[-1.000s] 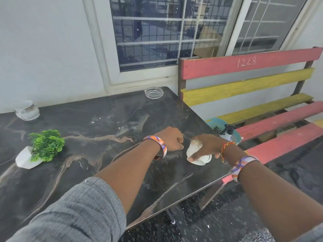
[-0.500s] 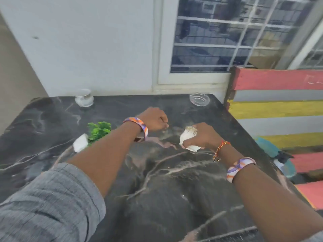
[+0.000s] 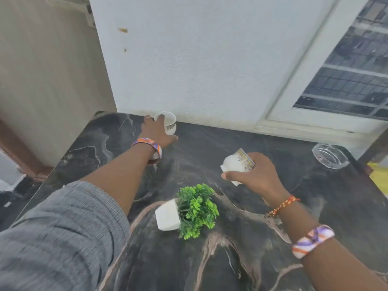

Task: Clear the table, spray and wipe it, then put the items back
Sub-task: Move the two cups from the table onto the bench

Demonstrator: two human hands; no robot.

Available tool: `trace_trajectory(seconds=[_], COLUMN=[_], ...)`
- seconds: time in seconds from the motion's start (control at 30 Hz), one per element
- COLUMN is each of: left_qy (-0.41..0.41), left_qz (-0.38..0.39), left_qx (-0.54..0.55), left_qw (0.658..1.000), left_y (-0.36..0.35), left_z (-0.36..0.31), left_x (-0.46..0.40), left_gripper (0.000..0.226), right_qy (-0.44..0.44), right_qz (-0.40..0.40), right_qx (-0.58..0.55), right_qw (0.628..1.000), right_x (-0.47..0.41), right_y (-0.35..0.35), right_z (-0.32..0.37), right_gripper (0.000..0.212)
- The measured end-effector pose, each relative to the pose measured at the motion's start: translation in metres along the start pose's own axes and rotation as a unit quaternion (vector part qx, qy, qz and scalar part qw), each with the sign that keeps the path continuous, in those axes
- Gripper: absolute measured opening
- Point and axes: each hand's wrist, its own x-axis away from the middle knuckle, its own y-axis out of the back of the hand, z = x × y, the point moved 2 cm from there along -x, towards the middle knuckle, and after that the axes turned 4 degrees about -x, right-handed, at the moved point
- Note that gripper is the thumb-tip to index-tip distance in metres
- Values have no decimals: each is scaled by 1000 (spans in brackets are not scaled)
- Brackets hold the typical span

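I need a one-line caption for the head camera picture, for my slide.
Left hand grasps a white cup near the wall; right hand holds another cup above the marble table.

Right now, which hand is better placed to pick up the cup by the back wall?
Left. The left hand is already wrapped around the cup by the wall. The right hand is occupied, gripping another cup mid-table, nearer the glass ashtray.

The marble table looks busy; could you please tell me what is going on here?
A person is gathering cups. Their right hand holds a white cup tipped above the dark marble table, while the left hand grips a second cup by the wall. A toppled potted plant and glass ashtray remain.
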Motion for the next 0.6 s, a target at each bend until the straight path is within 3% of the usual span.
trace_trajectory(seconds=[0.1, 0.2, 0.3, 0.43, 0.53, 0.6], left_qy=[16, 19, 9, -23, -45, -55], left_qz=[20, 0, -35, 12, 112, 196], left_qx=[36, 62, 113, 214, 375, 426], left_qw=[999, 998, 993, 976, 919, 882], left_y=[-12, -17, -16, -9, -6, -9], left_z=[7, 7, -2, -37, -79, -110], left_x=[-22, -32, -30, -13, 8, 24], left_gripper=[83, 56, 45, 37, 11, 16], right_qy=[-16, -19, -30, -34, -52, -66], right_qz=[-3, -11, -21, -37, -67, -84], right_qx=[-22, -37, -52, -58, -82, -100], right_qw=[1000, 999, 998, 997, 993, 989], right_x=[-9, -7, 0, 13, 29, 42], right_y=[-12, -8, 3, 28, 54, 73], right_z=[-8, -13, -15, -21, -29, -36], right_gripper=[70, 72, 67, 56, 41, 37])
